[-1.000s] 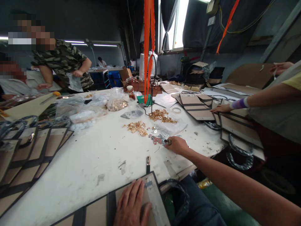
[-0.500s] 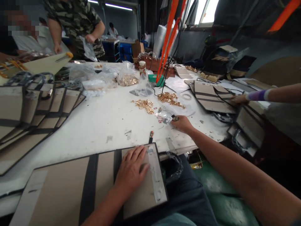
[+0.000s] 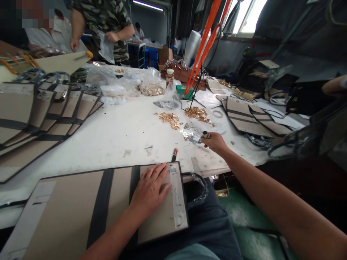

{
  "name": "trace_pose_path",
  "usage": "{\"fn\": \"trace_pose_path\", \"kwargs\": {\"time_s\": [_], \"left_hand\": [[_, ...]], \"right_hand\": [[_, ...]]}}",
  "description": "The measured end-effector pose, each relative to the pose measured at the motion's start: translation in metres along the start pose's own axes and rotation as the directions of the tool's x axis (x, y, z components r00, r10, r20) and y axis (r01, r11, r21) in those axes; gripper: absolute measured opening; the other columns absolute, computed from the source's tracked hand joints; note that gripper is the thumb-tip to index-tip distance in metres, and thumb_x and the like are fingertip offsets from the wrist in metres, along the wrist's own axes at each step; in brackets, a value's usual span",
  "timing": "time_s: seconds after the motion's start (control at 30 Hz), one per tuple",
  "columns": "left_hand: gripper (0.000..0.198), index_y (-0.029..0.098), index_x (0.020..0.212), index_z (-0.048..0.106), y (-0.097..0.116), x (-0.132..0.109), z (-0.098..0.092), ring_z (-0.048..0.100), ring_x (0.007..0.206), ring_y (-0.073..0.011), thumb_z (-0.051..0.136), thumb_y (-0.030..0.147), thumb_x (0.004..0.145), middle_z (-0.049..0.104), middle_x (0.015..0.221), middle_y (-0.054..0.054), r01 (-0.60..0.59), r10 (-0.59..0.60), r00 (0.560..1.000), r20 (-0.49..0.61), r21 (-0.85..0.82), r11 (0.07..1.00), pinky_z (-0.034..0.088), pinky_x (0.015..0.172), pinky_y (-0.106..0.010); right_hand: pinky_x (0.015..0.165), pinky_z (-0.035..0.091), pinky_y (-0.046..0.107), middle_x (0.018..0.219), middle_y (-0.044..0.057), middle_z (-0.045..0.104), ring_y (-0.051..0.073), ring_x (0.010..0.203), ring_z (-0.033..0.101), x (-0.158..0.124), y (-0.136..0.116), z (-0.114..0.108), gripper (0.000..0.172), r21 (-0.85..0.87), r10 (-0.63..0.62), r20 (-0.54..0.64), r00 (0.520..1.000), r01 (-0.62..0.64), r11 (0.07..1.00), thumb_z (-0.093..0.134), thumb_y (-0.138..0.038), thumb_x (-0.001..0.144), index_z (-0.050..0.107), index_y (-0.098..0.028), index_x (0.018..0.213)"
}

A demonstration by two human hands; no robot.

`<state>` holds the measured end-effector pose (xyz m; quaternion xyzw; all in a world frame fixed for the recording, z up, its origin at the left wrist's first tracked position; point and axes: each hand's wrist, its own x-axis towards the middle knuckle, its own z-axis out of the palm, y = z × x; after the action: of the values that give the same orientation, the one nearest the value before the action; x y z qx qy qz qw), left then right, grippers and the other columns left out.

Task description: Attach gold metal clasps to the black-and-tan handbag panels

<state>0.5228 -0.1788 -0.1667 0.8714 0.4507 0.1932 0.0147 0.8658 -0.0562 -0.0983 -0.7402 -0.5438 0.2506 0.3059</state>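
Observation:
My left hand [image 3: 150, 187] lies flat, fingers stretched, on an unfolded bag panel [image 3: 73, 202] of beige board with black strips. A black handle wrapped in clear plastic [image 3: 199, 191] sticks out from the panel's right end. Above its top edge lies a short black strap with a shiny metal end [image 3: 175, 154]. My right hand [image 3: 215, 142] is closed around a small tool with a dark end [image 3: 207, 135]; its kind is unclear. Its fingertips are at a clear plastic bag [image 3: 192, 132] with small silver pieces. Gold-coloured metal fittings [image 3: 196, 112] lie in heaps just beyond.
Several overlapping bag panels [image 3: 58, 119] lie on the left, more panels [image 3: 244, 115] on the right. Orange straps [image 3: 203, 47] hang over the table beside a green box [image 3: 184, 91]. A person in a camouflage shirt [image 3: 104, 21] stands at the far left.
My right fingers have shifted slightly at the silver pieces. On the right, a co-worker's arm has pulled back from the panels, and a dark bag there is blurred by motion. The view has shifted a little.

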Motion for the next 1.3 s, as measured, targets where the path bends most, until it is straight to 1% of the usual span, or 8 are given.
{"fn": "trace_pose_path", "kwargs": {"time_s": [0.13,0.23,0.33,0.43,0.67,0.9,1.1,1.3], "left_hand": [[0.056,0.021,0.156,0.050,0.000,0.000,0.000,0.048,0.146,-0.0288,0.057,0.038,0.103,0.056,0.159,-0.008,-0.002,0.002,1.000,-0.006,-0.004,1.000,0.038,0.122,-0.049],[0.056,0.020,0.156,0.050,0.002,0.001,-0.003,0.047,0.146,-0.0296,0.057,0.038,0.103,0.055,0.159,-0.008,0.002,-0.002,1.000,0.027,-0.007,1.000,0.037,0.123,-0.048],[0.056,0.018,0.156,0.049,0.006,0.002,-0.006,0.045,0.147,-0.0304,0.056,0.037,0.104,0.054,0.160,-0.008,0.016,-0.016,0.999,0.048,-0.017,1.000,0.035,0.124,-0.049],[0.057,0.017,0.156,0.048,0.008,0.002,-0.008,0.044,0.148,-0.0305,0.058,0.037,0.104,0.053,0.160,-0.009,0.027,-0.025,0.998,0.051,-0.035,0.999,0.034,0.124,-0.048],[0.058,0.019,0.156,0.049,0.008,0.001,-0.008,0.046,0.146,-0.0308,0.060,0.037,0.102,0.054,0.160,-0.009,0.024,-0.022,0.999,0.032,-0.066,0.998,0.037,0.123,-0.049],[0.057,0.018,0.154,0.052,0.008,0.001,-0.009,0.047,0.146,-0.0316,0.063,0.036,0.101,0.055,0.159,-0.010,0.030,-0.028,0.999,0.035,-0.076,0.997,0.037,0.123,-0.049],[0.056,0.020,0.153,0.053,0.008,0.000,-0.008,0.047,0.146,-0.0314,0.061,0.039,0.102,0.054,0.160,-0.009,0.034,-0.032,0.999,0.034,-0.073,0.997,0.038,0.123,-0.050],[0.057,0.019,0.154,0.053,0.008,0.001,-0.009,0.048,0.145,-0.0317,0.062,0.038,0.101,0.055,0.159,-0.010,0.033,-0.031,0.999,0.028,-0.064,0.997,0.038,0.123,-0.050]], "right_hand": [[0.052,0.043,0.023,0.061,0.002,0.068,0.017,0.059,0.063,-0.024,-0.014,-0.007,0.020,0.038,0.011,0.045,0.999,-0.012,0.999,0.074,-0.028,0.081,0.077,-0.015,0.096],[0.053,0.045,0.024,0.067,0.002,0.070,0.016,0.059,0.063,-0.061,-0.028,0.001,0.021,0.090,-0.057,0.229,0.972,0.037,0.995,0.075,-0.032,0.081,0.077,-0.015,0.094],[0.060,0.048,0.024,0.075,0.001,0.073,0.016,0.065,0.063,-0.107,-0.039,0.025,0.019,0.169,-0.214,0.480,0.851,0.150,0.974,0.074,-0.033,0.082,0.077,-0.017,0.091],[0.063,0.045,0.023,0.074,-0.001,0.070,0.015,0.068,0.061,-0.144,-0.044,0.052,0.014,0.140,-0.271,0.574,0.773,0.234,0.962,0.071,-0.030,0.085,0.075,-0.018,0.087],[0.059,0.037,0.024,0.067,-0.001,0.064,0.014,0.063,0.052,-0.158,-0.040,0.074,0.009,-0.083,-0.264,0.558,0.787,0.370,0.925,0.071,-0.023,0.086,0.070,-0.018,0.079],[0.066,0.041,0.026,0.078,0.002,0.073,0.018,0.071,0.064,-0.163,-0.033,0.076,0.006,-0.134,-0.349,0.522,0.778,0.479,0.867,0.070,-0.021,0.089,0.074,-0.019,0.085],[0.075,0.044,0.028,0.095,0.005,0.078,0.023,0.088,0.071,-0.167,-0.024,0.082,0.014,-0.220,-0.459,0.509,0.728,0.626,0.748,0.066,-0.014,0.088,0.075,-0.022,0.094],[0.072,0.042,0.026,0.099,0.003,0.073,0.020,0.089,0.069,-0.170,-0.017,0.081,0.028,-0.224,-0.518,0.505,0.690,0.685,0.694,0.062,-0.005,0.080,0.072,-0.024,0.098]]}}
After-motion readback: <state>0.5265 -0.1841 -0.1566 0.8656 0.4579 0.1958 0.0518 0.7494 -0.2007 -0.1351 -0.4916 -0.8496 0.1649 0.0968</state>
